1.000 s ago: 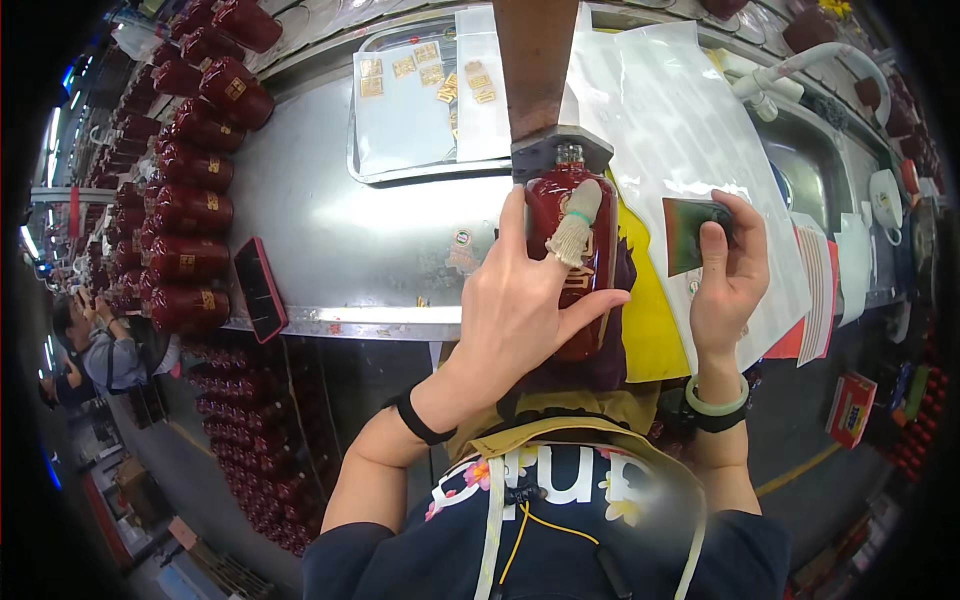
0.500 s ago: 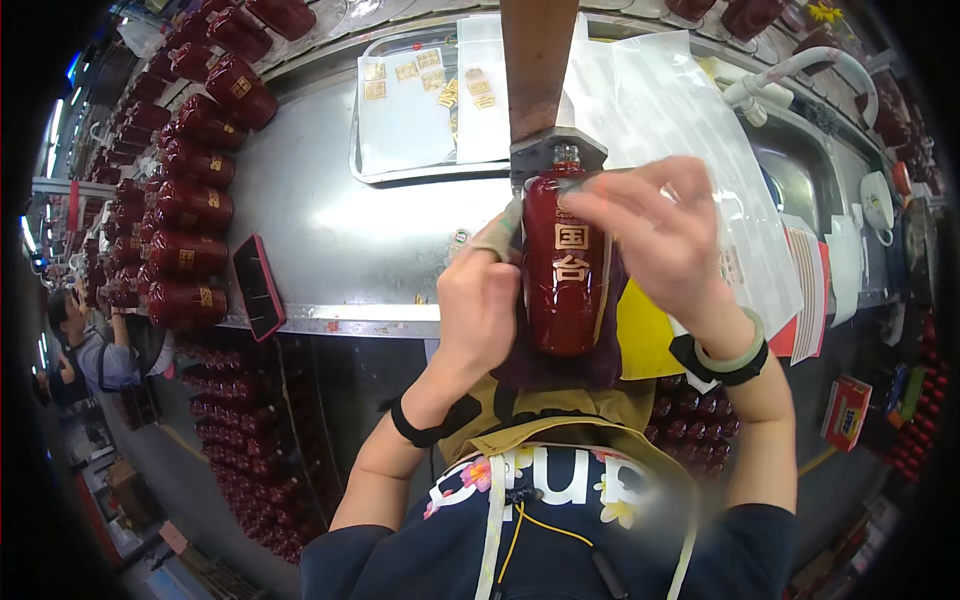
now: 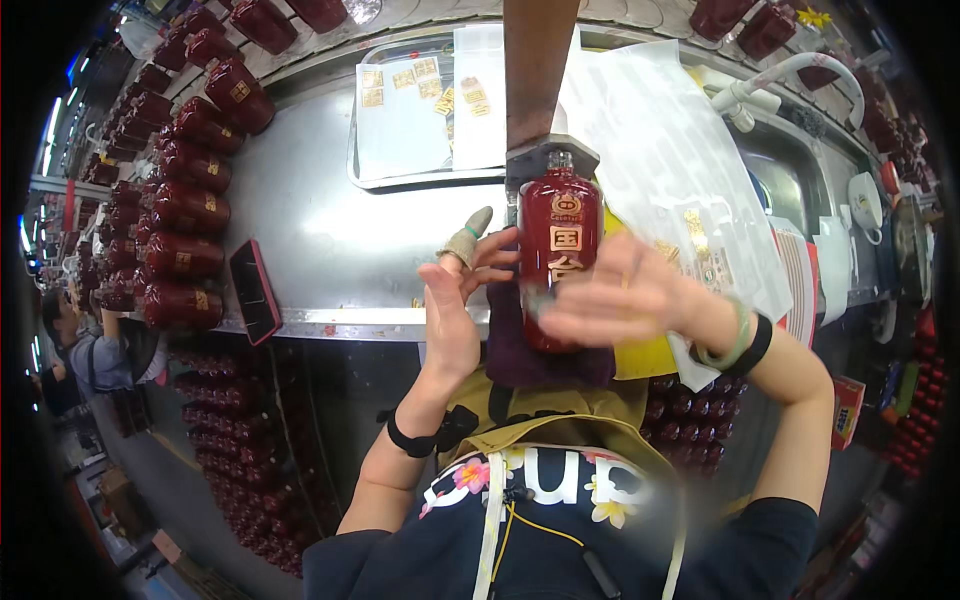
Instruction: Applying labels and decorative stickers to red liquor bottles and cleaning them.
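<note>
A glossy dark-red bottle [image 3: 557,210] with raised gold lettering lies in front of me, its clear neck pointing away. Beneath it is a dark purple cloth [image 3: 508,350]. On the bottle's left, my left hand [image 3: 455,310] is open, fingers spread and tips close to the glass; I cannot tell whether they touch. One of its fingers wears a beige finger cot [image 3: 463,243]. My right hand [image 3: 635,300] passes across the bottle's lower half and hides part of the lettering. Motion smears its fingers, and a greyish blur at the fingertips cannot be made out.
A wooden post [image 3: 530,80] stands beyond the bottle's neck. A metal tray [image 3: 430,182] holds white sheets with gold stickers. Red bottles [image 3: 185,205] line the left, near a red-edged phone [image 3: 255,292]. Translucent sheets [image 3: 665,130], a sink [image 3: 790,165] and its faucet [image 3: 800,65] are right.
My left hand has opened and drawn back from the bottle's side. My right hand has moved from the bottle's shoulder down to its lower part, uncovering the upper gold emblem.
</note>
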Demonstrator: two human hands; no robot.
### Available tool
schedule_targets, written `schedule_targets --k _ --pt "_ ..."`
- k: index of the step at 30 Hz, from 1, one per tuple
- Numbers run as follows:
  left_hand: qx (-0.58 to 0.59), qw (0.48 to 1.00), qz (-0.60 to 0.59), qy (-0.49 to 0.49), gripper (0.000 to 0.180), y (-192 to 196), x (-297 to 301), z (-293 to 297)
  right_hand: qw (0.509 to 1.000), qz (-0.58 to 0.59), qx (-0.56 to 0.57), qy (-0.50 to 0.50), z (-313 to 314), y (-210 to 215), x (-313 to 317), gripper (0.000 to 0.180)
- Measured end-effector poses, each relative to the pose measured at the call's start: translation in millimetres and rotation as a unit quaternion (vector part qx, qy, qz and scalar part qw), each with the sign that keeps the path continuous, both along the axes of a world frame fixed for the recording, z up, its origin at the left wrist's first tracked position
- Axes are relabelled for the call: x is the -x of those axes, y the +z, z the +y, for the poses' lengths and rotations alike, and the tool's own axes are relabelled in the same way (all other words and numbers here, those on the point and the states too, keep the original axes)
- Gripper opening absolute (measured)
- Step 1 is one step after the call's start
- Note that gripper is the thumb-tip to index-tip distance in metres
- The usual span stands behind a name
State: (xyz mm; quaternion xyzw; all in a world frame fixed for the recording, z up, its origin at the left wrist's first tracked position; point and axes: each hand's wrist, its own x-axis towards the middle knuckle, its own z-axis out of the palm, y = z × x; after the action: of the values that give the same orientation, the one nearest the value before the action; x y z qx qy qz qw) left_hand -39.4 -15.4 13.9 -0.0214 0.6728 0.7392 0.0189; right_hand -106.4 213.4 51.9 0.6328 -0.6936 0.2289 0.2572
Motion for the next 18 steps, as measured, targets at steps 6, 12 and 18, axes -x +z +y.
schedule_targets --k 6,12,18 --pt "0.040 0.999 -0.023 0.015 0.113 0.6 -2.5 4.9 0.945 -0.107 0.121 -0.283 0.0 1.8 29.3 0.026" --pt "0.030 1.000 0.001 0.006 0.105 -4.5 -4.6 8.7 0.997 -0.004 0.032 -0.071 -10.9 5.2 -18.3 0.022" --pt "0.024 0.998 0.052 0.012 0.083 -0.5 -5.0 8.6 0.951 -0.070 0.059 -0.297 -21.5 31.4 37.2 0.025"
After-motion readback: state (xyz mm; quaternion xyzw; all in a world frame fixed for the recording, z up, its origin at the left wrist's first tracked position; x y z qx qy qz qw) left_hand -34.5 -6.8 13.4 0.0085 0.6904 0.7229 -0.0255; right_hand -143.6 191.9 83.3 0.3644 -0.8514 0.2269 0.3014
